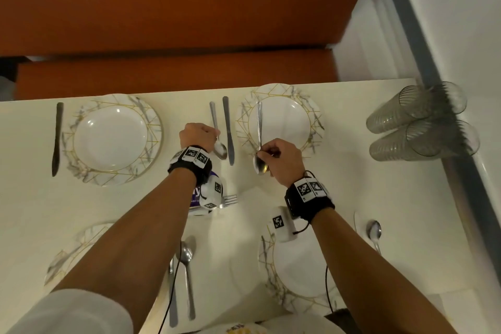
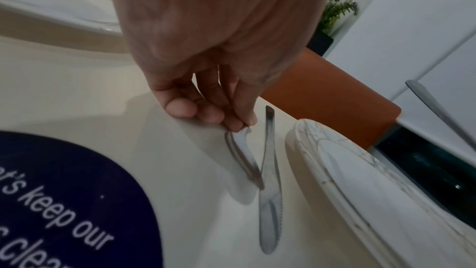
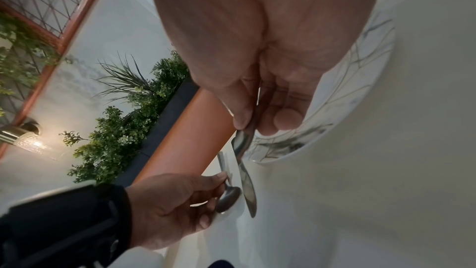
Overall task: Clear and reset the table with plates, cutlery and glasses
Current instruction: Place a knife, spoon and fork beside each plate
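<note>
My left hand (image 1: pixel 215 136) pinches the neck of a spoon (image 1: pixel 220 148) that lies on the cream table (image 1: pixel 32 198) beside a knife (image 1: pixel 228 130). In the left wrist view the fingertips (image 2: pixel 238 124) close on that spoon (image 2: pixel 244 160), with the knife (image 2: pixel 269 191) just right of it. My right hand (image 1: pixel 261 154) holds a second spoon (image 1: pixel 259 122) near its bowl, its handle stretched over the far right marbled plate (image 1: pixel 287 122). The right wrist view shows my right hand (image 3: pixel 248 127), the held spoon (image 3: pixel 240 142) and the left hand (image 3: pixel 175 201).
Far left plate (image 1: pixel 113 138) has a dark knife (image 1: pixel 57 138) beside it. Two near plates (image 1: pixel 70 252) (image 1: pixel 298 266), a spoon and knife (image 1: pixel 185 266), a fork (image 1: pixel 229 200) and another spoon (image 1: pixel 374 230) lie close. Several glasses (image 1: pixel 417 125) stand far right. Orange bench (image 1: pixel 162 8) behind.
</note>
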The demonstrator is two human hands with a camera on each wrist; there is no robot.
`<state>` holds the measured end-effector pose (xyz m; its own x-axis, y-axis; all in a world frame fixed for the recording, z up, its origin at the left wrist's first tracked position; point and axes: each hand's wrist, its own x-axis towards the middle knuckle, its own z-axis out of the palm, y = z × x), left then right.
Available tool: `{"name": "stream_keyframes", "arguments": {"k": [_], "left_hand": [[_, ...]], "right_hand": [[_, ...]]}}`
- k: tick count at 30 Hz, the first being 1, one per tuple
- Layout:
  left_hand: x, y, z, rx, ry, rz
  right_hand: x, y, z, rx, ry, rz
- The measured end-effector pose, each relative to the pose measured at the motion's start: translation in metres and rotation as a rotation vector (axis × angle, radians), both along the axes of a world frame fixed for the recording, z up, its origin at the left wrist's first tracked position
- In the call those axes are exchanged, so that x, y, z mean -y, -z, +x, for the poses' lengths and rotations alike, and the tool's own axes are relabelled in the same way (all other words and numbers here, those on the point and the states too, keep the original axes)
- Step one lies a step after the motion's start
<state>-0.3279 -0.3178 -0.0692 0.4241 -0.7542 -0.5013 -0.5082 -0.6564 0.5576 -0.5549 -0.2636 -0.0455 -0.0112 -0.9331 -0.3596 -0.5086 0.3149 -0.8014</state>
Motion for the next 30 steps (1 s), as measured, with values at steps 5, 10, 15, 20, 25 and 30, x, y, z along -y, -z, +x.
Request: {"name": "stream_keyframes", "arguments": {"k": [5,10,15,20,25,30], "left_hand": [[0.000,0.006,0.002,0.060,0.003,-0.011],[-0.001,0.002,0.003,0.022,-0.012,-0.022],[-0.012,-0.001,0.003,0.074,0.050,-0.137],[-0.026,0.005,0.010,0.342,0.446,-0.225],[-0.027,0.007,0.011,0.469,0.531,-0.189],[-0.023,0.007,0.007,0.471,0.504,-0.166]], "right_hand": [[0.002,0.001,0.000,0.010,0.001,-0.002],[0.001,0.001,0.001,0.009,0.007,-0.009],[0.001,0.001,0.001,0.006,0.019,-0.003],[0.001,0.003,0.002,0.000,0.028,-0.006],[0.000,0.003,0.002,-0.007,0.022,-0.004],[-0.001,0.003,-0.001,-0.002,0.028,0.003]]}}
